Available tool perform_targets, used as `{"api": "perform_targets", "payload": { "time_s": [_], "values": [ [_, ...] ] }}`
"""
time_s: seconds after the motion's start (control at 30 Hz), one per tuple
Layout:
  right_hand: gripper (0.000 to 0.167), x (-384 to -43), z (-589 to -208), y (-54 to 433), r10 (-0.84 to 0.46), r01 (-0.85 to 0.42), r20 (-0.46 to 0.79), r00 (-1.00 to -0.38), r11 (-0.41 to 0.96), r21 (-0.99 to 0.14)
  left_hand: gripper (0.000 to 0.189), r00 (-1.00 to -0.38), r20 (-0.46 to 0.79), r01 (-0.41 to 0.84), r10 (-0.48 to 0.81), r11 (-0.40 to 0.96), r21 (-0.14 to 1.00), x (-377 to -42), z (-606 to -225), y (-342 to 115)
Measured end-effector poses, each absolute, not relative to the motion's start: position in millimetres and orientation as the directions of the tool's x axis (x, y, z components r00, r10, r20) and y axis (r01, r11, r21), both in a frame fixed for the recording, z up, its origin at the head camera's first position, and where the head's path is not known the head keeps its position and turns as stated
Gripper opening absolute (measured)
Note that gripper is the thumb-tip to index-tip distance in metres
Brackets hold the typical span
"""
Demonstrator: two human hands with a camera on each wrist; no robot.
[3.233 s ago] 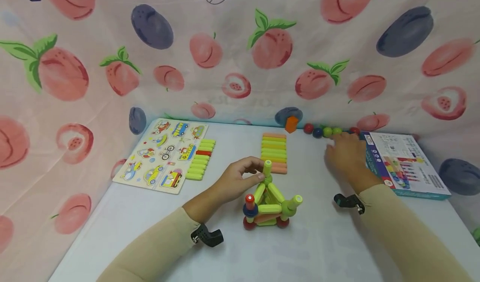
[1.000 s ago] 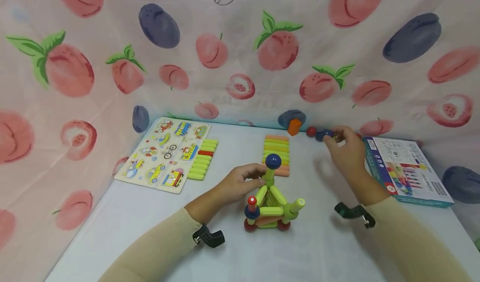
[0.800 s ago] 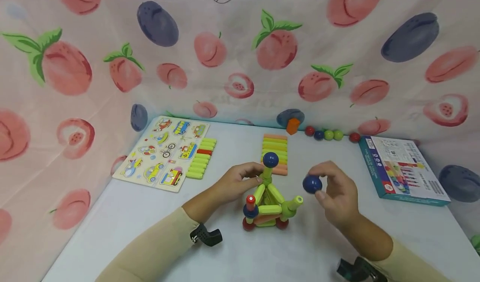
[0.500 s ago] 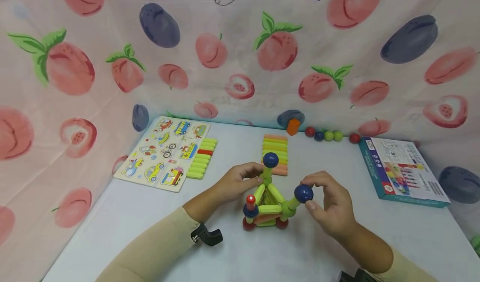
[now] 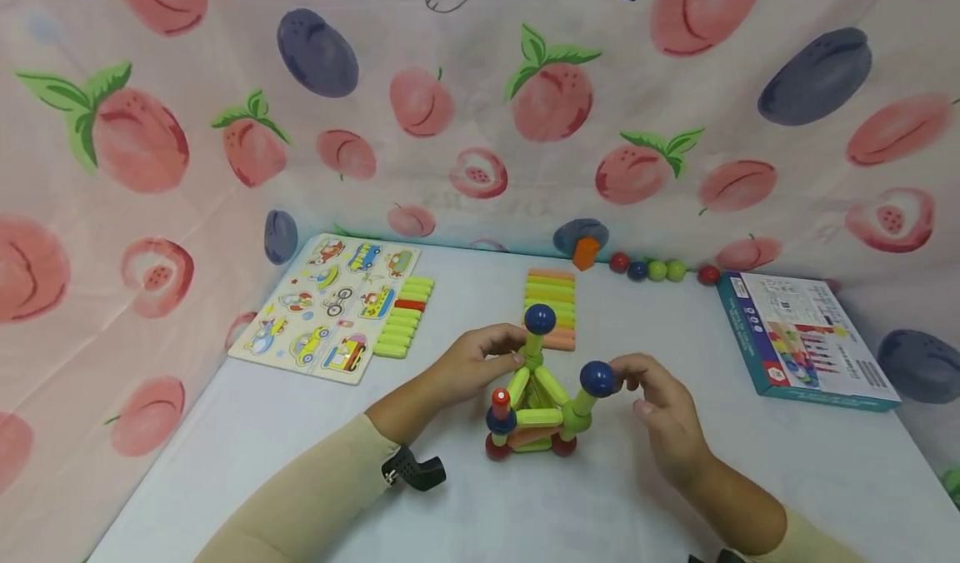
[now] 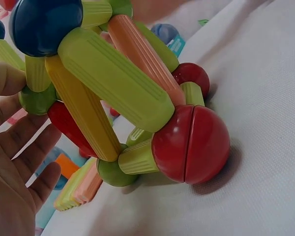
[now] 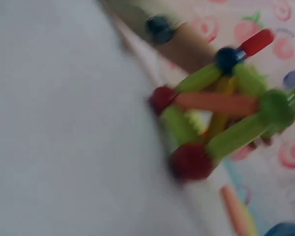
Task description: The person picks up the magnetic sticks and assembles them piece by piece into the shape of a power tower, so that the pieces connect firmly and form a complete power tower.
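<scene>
A frame of magnetic sticks and balls (image 5: pixel 540 417) stands on the white table, with red balls at its base. At the far corner my left hand (image 5: pixel 476 363) pinches it by the green ball and upright stick; in the left wrist view, the other fingers (image 6: pixel 27 160) spread behind. A blue ball (image 5: pixel 540 319) caps that upright. Another blue ball (image 5: pixel 597 378) sits on the right-hand tilted stick. Beside it is my right hand (image 5: pixel 667 417), its fingers loosely bent, thumb apart from the ball; whether a fingertip touches it I cannot tell. A red stick (image 5: pixel 501 398) points up at the left corner.
Behind the frame lies a row of green and orange sticks (image 5: pixel 551 288). Farther left are more sticks (image 5: pixel 405 317) beside a picture puzzle board (image 5: pixel 318 309). Loose balls (image 5: pixel 656 271) and an orange block (image 5: pixel 586 253) line the back edge. A toy box (image 5: pixel 813 338) lies right.
One blue ball appeared atop the far upright. My right hand brought another blue ball from the back row, set it on the right stick and let go. The left hand stayed put.
</scene>
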State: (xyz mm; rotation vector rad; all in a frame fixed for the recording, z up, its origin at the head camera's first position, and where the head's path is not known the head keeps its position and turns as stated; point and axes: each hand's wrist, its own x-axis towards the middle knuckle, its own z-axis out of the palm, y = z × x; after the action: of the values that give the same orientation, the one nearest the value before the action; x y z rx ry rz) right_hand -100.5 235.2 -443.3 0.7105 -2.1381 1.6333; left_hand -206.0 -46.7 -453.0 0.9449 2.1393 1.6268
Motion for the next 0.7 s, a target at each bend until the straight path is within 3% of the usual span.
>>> {"api": "perform_targets", "payload": {
  "time_s": [0.13,0.2,0.37,0.7],
  "values": [
    [0.041,-88.0,-463.2,236.2,-0.256,-0.5,0.429,-0.866,0.458,-0.735,0.034,-0.751,0.13,0.309,0.648,0.171,0.936,-203.8,-453.1,-48.3],
    [0.043,-83.2,-468.3,233.4,-0.271,-0.49,0.408,-0.872,0.508,-0.708,0.035,-0.755,0.117,0.303,0.645,0.185,0.935,-201.8,-453.2,-49.7],
    [0.046,-81.0,-468.2,224.4,-0.232,-0.476,0.419,-0.878,0.518,-0.711,0.035,-0.764,0.095,0.295,0.638,0.214,0.931,-196.4,-454.5,-57.4],
    [0.027,-102.4,-451.9,224.1,-0.139,-0.291,0.257,-0.956,0.511,-0.809,0.027,-0.807,0.088,0.29,0.584,0.262,0.92,-188.4,-446.0,-78.9]
  ]
}}
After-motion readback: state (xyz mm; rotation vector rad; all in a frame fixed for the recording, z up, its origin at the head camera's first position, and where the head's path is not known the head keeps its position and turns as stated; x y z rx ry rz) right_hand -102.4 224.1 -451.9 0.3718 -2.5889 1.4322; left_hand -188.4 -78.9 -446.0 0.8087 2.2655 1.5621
